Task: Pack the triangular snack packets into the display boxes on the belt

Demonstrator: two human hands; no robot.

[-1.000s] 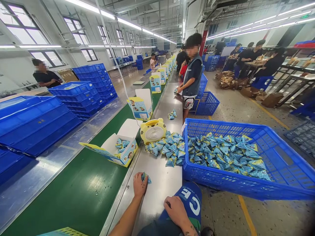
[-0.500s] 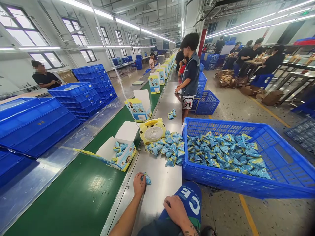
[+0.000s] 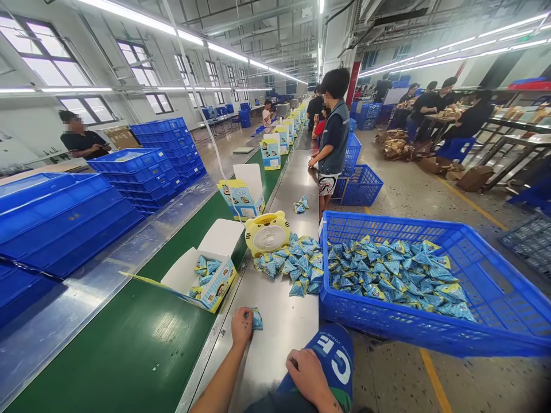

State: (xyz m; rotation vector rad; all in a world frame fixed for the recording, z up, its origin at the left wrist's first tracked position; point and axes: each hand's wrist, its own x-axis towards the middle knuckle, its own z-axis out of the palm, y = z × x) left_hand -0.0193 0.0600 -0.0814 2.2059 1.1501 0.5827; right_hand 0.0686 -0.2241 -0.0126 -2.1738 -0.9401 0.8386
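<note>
My left hand (image 3: 241, 327) is closed on a small blue-and-yellow pyramid-shaped packet (image 3: 257, 319), low over the steel ledge beside the green belt. My right hand (image 3: 307, 374) lies on my thigh over dark blue shorts (image 3: 333, 355), fingers curled and nothing seen in them. Ahead of the left hand, an open display box (image 3: 217, 287) stands on the belt with several similar packets inside. A pile of these packets (image 3: 297, 261) spreads over the ledge, next to a yellow tiger-faced fan (image 3: 267, 234).
To my right stands a blue crate (image 3: 495, 258) partly filled with packets. The green conveyor belt (image 3: 142, 338) carries more boxes (image 3: 243, 198) farther along. Stacked blue bins (image 3: 64, 218) line the left side. A co-worker (image 3: 333, 132) stands beside the ledge ahead.
The view has tilted up a little, so the boxes, fan and crate sit lower in the picture. My left hand still grips the packet, and my right hand stays on my thigh.
</note>
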